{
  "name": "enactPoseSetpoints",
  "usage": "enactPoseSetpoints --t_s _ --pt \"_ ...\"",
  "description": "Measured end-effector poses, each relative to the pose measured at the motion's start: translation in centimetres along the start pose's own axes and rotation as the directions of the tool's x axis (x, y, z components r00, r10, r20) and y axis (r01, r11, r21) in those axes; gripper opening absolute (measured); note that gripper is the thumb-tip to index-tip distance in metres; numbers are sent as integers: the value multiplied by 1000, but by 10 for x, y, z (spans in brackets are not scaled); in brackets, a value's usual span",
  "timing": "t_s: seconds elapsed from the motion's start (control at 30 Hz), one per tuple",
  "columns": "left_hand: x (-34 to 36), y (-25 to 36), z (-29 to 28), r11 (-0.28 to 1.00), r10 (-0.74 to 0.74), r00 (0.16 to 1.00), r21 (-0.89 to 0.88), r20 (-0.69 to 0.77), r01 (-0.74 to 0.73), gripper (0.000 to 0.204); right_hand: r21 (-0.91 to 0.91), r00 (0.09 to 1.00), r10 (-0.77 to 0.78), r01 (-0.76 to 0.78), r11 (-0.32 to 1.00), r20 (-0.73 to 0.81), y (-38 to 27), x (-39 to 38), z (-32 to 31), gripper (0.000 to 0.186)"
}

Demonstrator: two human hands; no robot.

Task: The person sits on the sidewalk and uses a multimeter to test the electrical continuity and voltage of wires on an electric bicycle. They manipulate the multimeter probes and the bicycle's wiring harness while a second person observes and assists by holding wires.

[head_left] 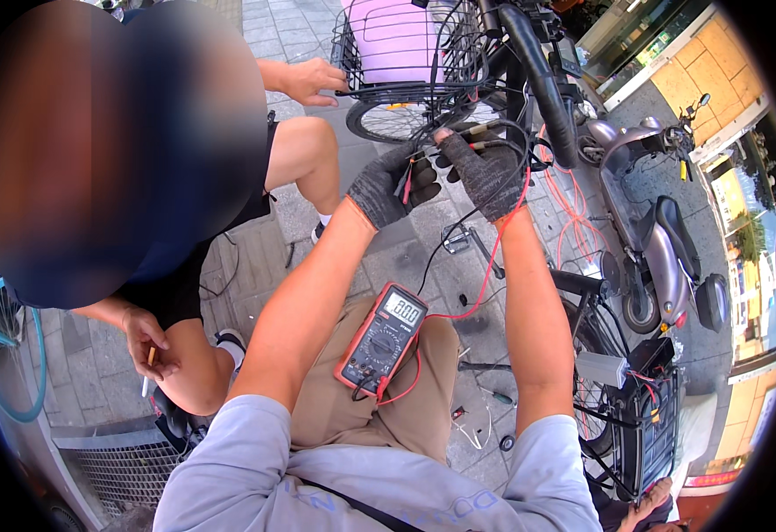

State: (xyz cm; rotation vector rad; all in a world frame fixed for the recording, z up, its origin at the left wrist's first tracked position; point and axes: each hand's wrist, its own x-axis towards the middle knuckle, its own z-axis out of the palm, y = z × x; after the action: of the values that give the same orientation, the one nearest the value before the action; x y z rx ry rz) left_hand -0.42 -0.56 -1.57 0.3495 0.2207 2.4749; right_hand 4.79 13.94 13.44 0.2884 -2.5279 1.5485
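Both my hands wear dark grey fingerless gloves and meet in front of a bicycle's handlebar. My left hand [389, 188] is closed round a few thin wires [408, 180], with red and grey ends hanging by its fingers. My right hand [487, 180] pinches the multimeter's test probes close to those wires; their tips are too small to make out. A red-edged digital multimeter [377, 344] lies face up on my lap, its screen lit. From it a red lead [481, 297] and a black lead [432, 251] run up to my right hand.
The bicycle's wire basket [410, 89] holds a pink-purple thing. At left another person sits close, one hand [314, 82] at the basket, the other [150, 346] holding a cigarette. Orange cable [574, 208] lies on the paving. A scooter [649, 213] stands at right, above a rear rack [640, 434].
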Motion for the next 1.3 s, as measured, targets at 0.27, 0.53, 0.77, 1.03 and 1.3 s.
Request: enactPoseSetpoints --t_s 0.27,0.53,0.77,1.03,1.3 --pt "-2 -2 9 1000 -4 999 16 -36 4 40 -196 960 -280 278 940 18 -6 -3 -5 35" --pt "-1 2 0 1000 11 993 6 -116 -11 39 -62 974 -218 222 973 63 -6 1 -4 25" --pt "-3 4 3 1000 0 995 30 -97 2 35 -17 970 -227 229 973 87 -13 2 -2 22" --pt "-2 1 3 999 16 994 51 -110 -11 34 -100 982 -163 173 980 95 -9 5 -1 30" --pt "0 0 -4 998 9 998 57 -64 -6 34 -33 970 -224 228 973 93 -13 3 0 20"
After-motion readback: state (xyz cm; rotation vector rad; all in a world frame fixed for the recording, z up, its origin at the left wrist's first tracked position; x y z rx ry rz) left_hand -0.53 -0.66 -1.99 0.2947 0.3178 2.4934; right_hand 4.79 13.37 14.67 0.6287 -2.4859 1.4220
